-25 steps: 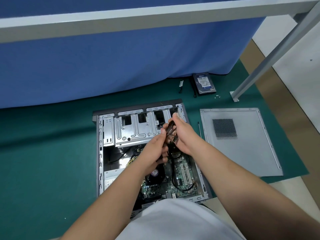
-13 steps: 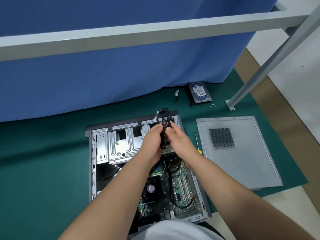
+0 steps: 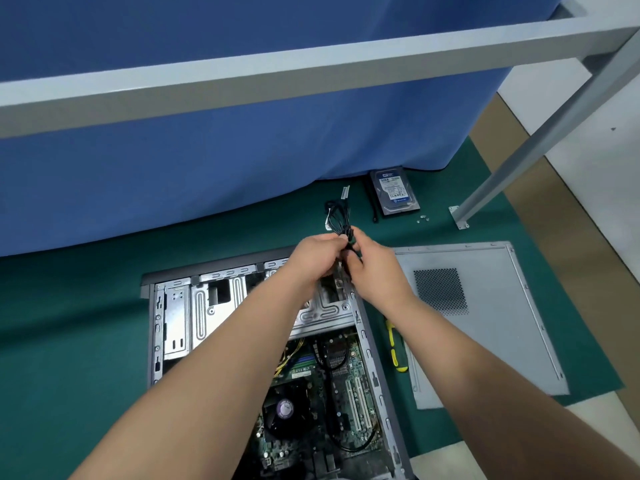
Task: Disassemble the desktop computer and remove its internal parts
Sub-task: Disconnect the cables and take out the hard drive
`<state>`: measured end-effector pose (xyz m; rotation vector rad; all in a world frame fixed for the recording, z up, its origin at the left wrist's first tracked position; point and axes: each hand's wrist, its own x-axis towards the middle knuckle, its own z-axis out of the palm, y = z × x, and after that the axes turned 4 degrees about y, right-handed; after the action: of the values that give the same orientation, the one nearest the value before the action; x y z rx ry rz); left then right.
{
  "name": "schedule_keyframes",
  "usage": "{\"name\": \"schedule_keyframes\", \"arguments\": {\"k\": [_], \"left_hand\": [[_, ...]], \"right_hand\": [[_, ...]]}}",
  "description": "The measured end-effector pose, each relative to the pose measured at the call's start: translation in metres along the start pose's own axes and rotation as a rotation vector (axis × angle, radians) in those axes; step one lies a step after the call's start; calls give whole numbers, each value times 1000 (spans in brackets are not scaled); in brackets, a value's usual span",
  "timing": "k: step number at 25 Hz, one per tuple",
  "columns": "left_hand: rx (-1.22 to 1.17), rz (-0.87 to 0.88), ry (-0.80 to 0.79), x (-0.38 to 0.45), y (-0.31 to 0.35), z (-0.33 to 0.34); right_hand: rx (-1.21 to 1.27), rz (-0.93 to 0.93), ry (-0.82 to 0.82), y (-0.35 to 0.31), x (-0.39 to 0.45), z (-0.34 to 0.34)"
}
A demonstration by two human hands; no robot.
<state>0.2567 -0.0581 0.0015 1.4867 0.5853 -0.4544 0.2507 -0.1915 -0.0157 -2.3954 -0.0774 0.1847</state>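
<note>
Cable bundle (image 3: 338, 216) pinched between left hand (image 3: 317, 256) and right hand (image 3: 375, 268), above computer case (image 3: 173, 317)

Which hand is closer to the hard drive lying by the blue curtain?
Right. The right hand sits below and slightly left of the hard drive; the left hand is farther left. Both grip the black cable bundle.

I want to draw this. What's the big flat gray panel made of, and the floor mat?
The side panel looks like painted sheet metal: flat, matte gray, folded edges, a punched vent grid. The green mat looks like soft, dull felt or fabric, though that's less certain.
</note>
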Motion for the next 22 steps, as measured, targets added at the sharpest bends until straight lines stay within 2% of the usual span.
{"name": "schedule_keyframes", "arguments": {"k": [2,3,6,8,10,12,15,18,20,22], "left_hand": [[276,122,51,9,2,-2],[333,172,73,13,3,-3],[284,163,100,21,14,-4],[279,109,76,28,20,-5],[398,104,32,37,24,-7],[581,188,20,45,19,-16],[949,381,222,54,2,-50],[1292,364,417,56,-22,-94],[1380,339,466,55,-36,-106],[1385,388,540,55,-45,-105]], "right_hand": [[31,12,44,4,10,-1],[86,55,21,5,16,0],[252,165,-141,3,33,1],[188,92,-182,6,39,2],[127,49,-166,10,44,5],[111,76,-121,15,53,8],[105,168,-36,32,79,3],[-23,251,-45,59,100,-2],[-79,295,-90,71,115,2],[-117,343,-125,75,134,12]]}}
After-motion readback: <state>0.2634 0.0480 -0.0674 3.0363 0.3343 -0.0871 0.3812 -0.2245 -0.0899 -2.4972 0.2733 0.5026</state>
